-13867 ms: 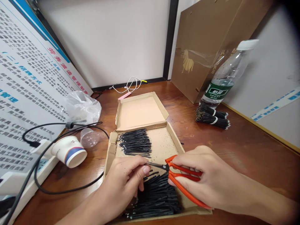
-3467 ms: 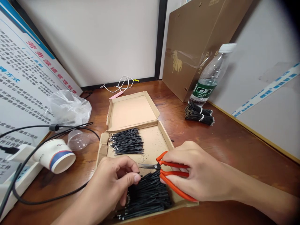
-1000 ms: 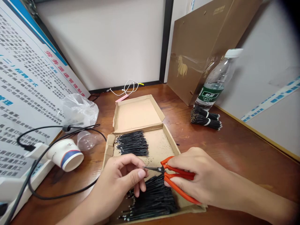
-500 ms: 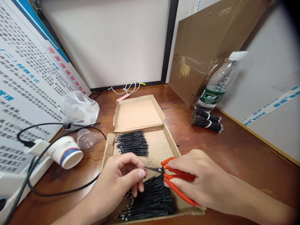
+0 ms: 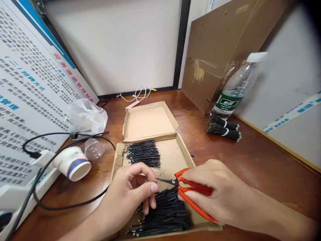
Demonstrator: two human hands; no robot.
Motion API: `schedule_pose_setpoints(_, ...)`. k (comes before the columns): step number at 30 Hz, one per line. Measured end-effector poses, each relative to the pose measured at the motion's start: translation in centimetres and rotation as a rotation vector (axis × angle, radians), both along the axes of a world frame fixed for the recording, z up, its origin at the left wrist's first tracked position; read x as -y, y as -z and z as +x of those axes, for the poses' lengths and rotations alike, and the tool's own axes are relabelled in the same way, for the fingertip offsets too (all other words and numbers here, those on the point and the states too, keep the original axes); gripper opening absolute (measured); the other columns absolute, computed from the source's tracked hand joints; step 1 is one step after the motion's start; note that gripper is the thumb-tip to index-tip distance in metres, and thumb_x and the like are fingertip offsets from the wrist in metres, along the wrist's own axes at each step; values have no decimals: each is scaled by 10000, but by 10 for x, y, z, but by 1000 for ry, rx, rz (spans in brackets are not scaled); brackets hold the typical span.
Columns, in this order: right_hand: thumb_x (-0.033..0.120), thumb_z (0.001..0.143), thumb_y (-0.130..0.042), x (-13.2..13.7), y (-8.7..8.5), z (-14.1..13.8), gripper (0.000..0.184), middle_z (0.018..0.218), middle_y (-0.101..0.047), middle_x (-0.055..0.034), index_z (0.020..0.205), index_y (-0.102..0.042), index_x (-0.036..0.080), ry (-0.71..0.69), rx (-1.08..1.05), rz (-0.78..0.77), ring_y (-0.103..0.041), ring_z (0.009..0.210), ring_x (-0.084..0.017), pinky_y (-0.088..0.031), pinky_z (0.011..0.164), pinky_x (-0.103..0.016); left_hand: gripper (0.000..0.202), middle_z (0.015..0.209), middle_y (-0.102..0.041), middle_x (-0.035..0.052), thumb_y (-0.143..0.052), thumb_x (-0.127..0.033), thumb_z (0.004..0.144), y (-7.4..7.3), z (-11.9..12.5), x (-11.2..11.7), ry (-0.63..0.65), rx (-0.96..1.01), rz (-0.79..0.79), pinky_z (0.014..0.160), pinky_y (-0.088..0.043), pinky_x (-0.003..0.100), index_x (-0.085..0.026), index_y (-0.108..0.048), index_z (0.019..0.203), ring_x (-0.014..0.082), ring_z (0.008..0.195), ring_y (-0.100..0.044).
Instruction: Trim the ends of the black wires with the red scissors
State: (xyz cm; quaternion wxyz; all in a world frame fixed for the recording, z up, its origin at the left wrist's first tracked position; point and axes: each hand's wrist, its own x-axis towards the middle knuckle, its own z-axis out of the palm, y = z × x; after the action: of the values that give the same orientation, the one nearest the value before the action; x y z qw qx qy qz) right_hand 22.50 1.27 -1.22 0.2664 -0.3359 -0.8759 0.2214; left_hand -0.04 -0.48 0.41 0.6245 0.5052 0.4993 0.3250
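Observation:
My right hand grips the orange-handled scissors, whose short dark blades point left. The blade tips meet the pinched fingertips of my left hand, which hold a thin black wire I can barely make out. Both hands hover over an open flat cardboard box. A large heap of black wires lies in the near end of the box under my hands. A smaller, neater pile of black wires lies in the far part of the tray.
A bundle of tied black wires lies beside a plastic water bottle and a brown paper bag at the right. A tipped paper cup, clear plastic lid, plastic bag and black cable lie at the left.
Over the last second my hands have stayed together at the scissor tips; the view has shifted slightly. Nothing has been picked up or put down.

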Motion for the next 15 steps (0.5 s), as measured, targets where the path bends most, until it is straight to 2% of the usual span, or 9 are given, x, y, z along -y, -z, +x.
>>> schedule_pose_setpoints(4,150,850,-557,3,-3,1,164,564,-558,56,691,-582,182,25,48,-43,-440,512,-96,-370,611,-250,195,506,-638,-5,-696,-261,796,-1,-1,-1,-3,-18,-6,395,-440,143,-144,-544,761,71,402,-532)
schedule_pose_setpoints(10,160,863,-518,3,-5,2,288,506,-463,53,583,-459,192,-1,55,33,-357,477,-100,-321,522,-254,187,501,-632,-11,-694,-242,793,-1,0,1,5,-10,-4,389,-423,129,-146,-538,754,64,396,-529)
schedule_pose_setpoints(15,158,864,-519,4,-7,2,212,537,-536,46,656,-549,185,13,63,13,-415,483,-99,-357,565,-254,179,505,-626,-12,-691,-240,797,-2,0,1,1,-26,9,393,-426,133,-149,-543,754,65,404,-521)
